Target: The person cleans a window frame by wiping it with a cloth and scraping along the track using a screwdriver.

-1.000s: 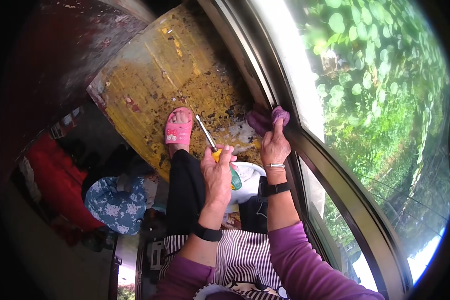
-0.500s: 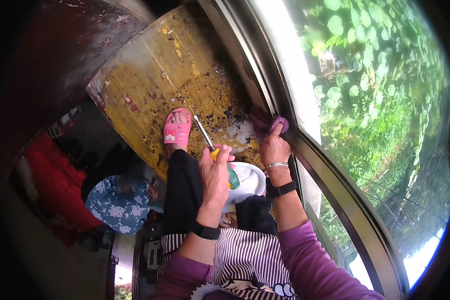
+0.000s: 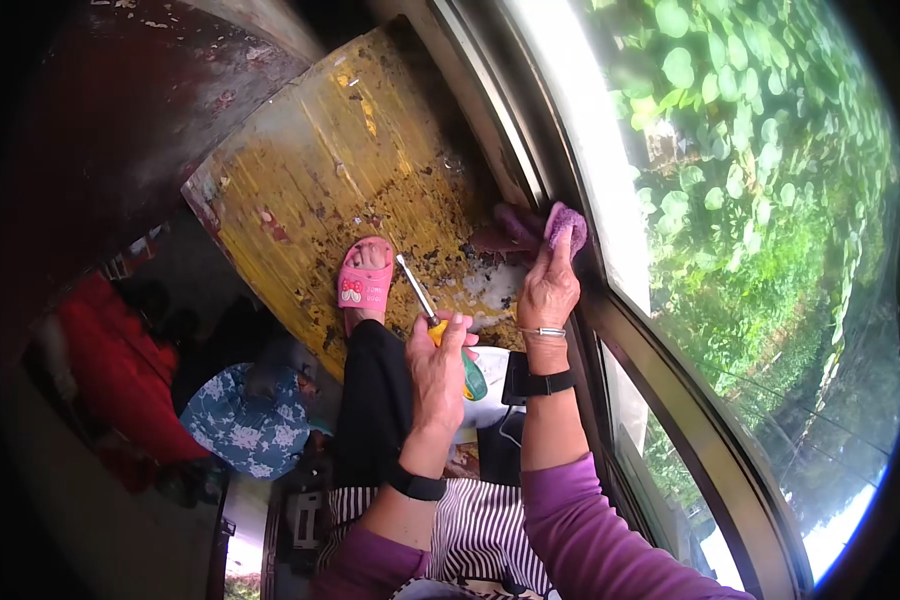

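Note:
My left hand [image 3: 437, 375] is closed round the yellow and green handle of a screwdriver [image 3: 416, 285], whose metal shaft points up and away, over the worn yellow board. With outstretched fingers my right hand [image 3: 550, 290] presses a purple cloth [image 3: 567, 225] against the inner edge of the window frame [image 3: 560, 165]. Part of the cloth hangs down toward the board. Just beyond my left hand and partly behind it is a white round container [image 3: 490, 385]; its contents are mostly hidden.
My foot in a pink slipper [image 3: 364, 285] stands on the yellow board [image 3: 300, 150], which is strewn with dark flakes. Lower left lies a blue flowered fabric item [image 3: 245, 420] near red cloth [image 3: 120, 370]. Window glass with green leaves [image 3: 740, 180] outside runs along the right.
My right hand and the cloth have slid a little up along the window frame. The screwdriver stays in my left hand, and the view has shifted slightly.

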Demonstrator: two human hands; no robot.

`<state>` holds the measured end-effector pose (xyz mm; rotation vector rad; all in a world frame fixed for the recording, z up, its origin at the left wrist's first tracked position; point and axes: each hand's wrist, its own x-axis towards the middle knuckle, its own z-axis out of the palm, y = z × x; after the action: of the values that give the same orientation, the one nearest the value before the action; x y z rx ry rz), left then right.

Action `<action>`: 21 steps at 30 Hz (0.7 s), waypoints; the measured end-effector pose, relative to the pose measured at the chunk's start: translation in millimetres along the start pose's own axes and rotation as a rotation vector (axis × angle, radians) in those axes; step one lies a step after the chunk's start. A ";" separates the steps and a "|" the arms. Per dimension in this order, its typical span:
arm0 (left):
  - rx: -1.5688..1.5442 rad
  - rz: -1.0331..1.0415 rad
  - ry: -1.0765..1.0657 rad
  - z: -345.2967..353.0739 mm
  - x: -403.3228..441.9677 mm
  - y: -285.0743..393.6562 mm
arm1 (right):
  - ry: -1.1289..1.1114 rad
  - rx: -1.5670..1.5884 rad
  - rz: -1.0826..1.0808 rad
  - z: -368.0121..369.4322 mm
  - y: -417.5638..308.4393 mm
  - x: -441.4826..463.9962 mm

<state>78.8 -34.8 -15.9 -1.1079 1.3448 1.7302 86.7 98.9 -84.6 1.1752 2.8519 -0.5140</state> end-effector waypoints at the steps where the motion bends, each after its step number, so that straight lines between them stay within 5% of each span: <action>1: 0.003 -0.005 0.009 0.5 -0.9 0.2 | -0.149 -0.109 0.048 -2.7 -8.8 16.5; 12: -0.029 -0.032 0.004 2.3 -0.9 5.9 | -0.412 -0.414 0.094 -9.3 23.2 -2.2; 21: -0.065 -0.024 -0.005 1.3 -0.4 8.4 | -0.267 -0.270 0.286 -18.8 18.8 -10.9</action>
<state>71.3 -35.6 -12.0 -1.1504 1.2755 1.7696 109.6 109.6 -70.9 1.3182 2.3860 -0.2418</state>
